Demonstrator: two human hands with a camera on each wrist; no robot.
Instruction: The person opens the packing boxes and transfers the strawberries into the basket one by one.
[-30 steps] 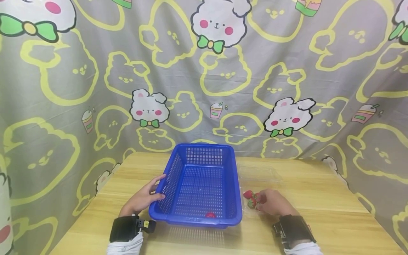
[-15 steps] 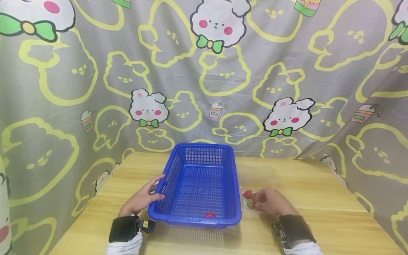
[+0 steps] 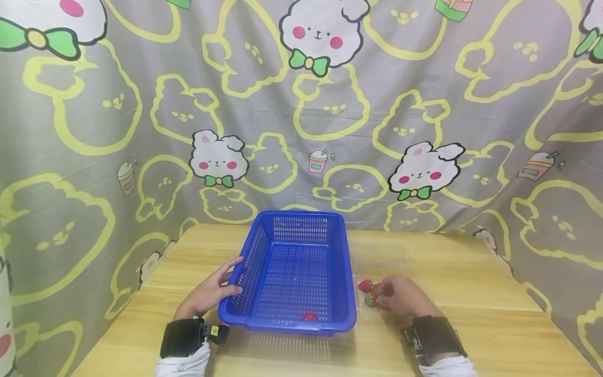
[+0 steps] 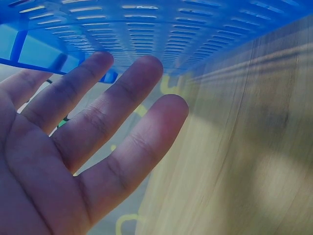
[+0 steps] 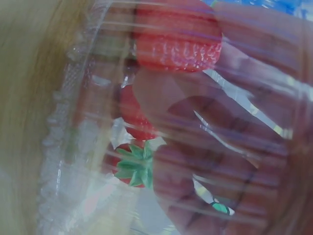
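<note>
In the head view, a deep blue plastic basket [image 3: 292, 280] with slotted walls stands on the wooden table. My left hand [image 3: 212, 288] touches its left side, thumb and index finger at the rim. The left wrist view shows the other fingers [image 4: 132, 147] extended along the outer wall. A small red thing [image 3: 309, 317], apparently a strawberry, lies near the basket's front. To the right, my right hand [image 3: 402, 296] pinches a strawberry [image 5: 137, 115], seen through clear plastic in the right wrist view. Beside its fingertips are a green-capped strawberry [image 5: 134, 166] and another red strawberry [image 5: 178, 39].
A clear plastic box [image 3: 383, 256] lies against the basket's right side, its outline faint. The wooden table [image 3: 499, 314] extends to the right. Behind and at both sides hangs a grey curtain [image 3: 278, 115] with cartoon rabbits.
</note>
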